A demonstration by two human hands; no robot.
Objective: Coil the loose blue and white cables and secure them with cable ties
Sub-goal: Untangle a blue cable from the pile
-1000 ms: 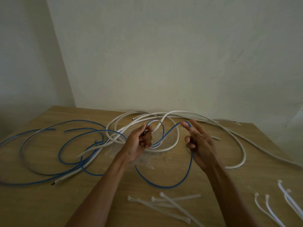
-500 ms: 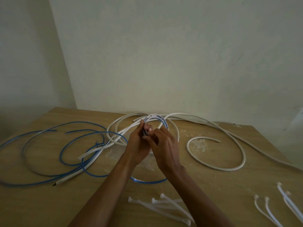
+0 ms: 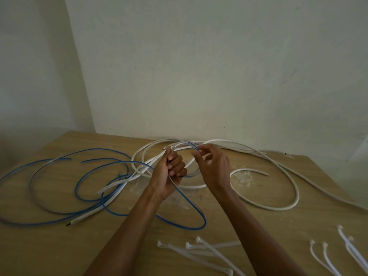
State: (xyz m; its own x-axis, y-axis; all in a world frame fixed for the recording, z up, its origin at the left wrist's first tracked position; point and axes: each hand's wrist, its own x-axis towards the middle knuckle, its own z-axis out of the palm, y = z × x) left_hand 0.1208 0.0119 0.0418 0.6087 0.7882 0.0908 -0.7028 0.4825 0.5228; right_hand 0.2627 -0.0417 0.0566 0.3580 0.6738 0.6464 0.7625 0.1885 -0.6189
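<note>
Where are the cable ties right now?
Head view: one bunch of ties lies on the table at bottom centre, just nearer than the blue cable hanging from the left hand; more ties lie at bottom right.

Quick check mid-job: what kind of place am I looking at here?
Likely a plain room used as a makeshift work spot: a wooden table set into a corner of bare pale walls, with loose blue cable, white cable and cable ties spread on it.
</note>
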